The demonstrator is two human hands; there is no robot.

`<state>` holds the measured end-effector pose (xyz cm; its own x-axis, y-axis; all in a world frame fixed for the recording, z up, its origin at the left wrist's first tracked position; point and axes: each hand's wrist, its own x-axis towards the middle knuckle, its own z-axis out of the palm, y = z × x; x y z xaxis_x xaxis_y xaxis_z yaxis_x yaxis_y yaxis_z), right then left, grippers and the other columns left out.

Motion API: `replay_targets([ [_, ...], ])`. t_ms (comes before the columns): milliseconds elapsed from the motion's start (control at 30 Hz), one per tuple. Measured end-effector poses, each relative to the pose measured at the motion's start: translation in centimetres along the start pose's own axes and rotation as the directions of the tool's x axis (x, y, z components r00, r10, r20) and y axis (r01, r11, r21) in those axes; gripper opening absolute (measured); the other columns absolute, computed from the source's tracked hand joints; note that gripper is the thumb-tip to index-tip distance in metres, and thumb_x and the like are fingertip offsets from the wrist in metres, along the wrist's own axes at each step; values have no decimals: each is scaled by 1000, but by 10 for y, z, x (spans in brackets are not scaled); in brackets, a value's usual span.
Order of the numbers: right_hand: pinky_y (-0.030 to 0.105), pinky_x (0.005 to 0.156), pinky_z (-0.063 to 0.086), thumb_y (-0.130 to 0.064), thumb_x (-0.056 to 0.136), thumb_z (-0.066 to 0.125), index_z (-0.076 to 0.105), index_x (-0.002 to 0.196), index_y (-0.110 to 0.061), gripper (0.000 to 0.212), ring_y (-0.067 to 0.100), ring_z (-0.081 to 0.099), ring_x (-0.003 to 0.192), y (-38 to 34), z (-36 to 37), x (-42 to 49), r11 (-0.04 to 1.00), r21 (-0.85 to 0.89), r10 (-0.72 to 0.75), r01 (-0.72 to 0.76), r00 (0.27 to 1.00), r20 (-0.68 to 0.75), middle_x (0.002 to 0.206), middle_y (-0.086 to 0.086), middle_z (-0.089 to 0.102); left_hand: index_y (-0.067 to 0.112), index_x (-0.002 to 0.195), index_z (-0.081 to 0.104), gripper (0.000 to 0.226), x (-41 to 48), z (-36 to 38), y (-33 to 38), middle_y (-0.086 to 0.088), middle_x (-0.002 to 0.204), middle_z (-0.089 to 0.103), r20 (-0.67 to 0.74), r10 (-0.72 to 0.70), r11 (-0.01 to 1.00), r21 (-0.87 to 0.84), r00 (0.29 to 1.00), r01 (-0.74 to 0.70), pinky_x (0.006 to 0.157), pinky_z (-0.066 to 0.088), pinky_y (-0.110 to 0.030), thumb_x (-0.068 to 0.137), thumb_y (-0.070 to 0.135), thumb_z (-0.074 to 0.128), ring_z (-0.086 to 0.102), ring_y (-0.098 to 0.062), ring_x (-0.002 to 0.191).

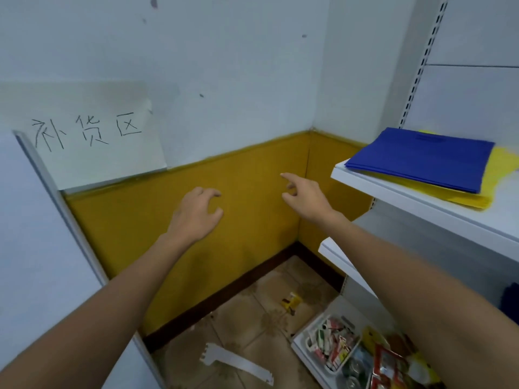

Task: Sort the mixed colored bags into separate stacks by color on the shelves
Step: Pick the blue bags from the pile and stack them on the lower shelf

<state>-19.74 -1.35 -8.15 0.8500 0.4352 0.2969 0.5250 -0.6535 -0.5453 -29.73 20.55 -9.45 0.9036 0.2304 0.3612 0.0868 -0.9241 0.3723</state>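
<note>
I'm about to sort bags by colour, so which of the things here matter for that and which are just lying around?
For the job: blue bags, yellow bags under them, upper shelf, left hand, right hand.
Lying about: paper sign, basket of snacks, white bracket and yellow wrapper on the floor.

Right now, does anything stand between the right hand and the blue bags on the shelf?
Nothing visible does. The right hand, holding nothing, hangs in open air left of the shelf. The blue bags lie uncovered on top of the yellow bags near the shelf's front edge.
</note>
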Motion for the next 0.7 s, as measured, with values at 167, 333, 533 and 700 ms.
replay_targets([
  [167,42,92,50,-17,93,51,35,143,-19,53,22,54,112,5,1,35,999,0,39,-39,998,-47,128,9,54,21,125,52,36,46,12,-11,-3,122,51,64,36,999,6,997,-36,89,43,-34,89,26,52,49,-19,113],
  [333,34,85,53,-15,93,51,38,142,-20,51,21,57,106,37,-34,64,995,-4,99,-100,988,-119,128,9,54,20,125,52,36,96,39,18,-4,124,50,87,105,994,-48,991,-101,91,42,-35,90,25,52,49,-21,114],
  [533,42,89,50,-13,92,47,42,139,-19,48,24,58,101,89,-111,87,981,-76,152,-177,955,-253,125,10,55,22,122,53,34,154,74,79,-2,121,51,95,207,972,-136,974,-193,87,42,-32,89,27,53,51,-19,109],
  [700,37,87,49,-12,89,49,47,135,-18,46,24,58,97,141,-183,57,930,-190,218,-315,889,-403,120,10,58,18,123,54,34,195,97,154,-2,116,56,83,387,895,-274,918,-352,86,42,-30,92,31,52,54,-17,104],
])
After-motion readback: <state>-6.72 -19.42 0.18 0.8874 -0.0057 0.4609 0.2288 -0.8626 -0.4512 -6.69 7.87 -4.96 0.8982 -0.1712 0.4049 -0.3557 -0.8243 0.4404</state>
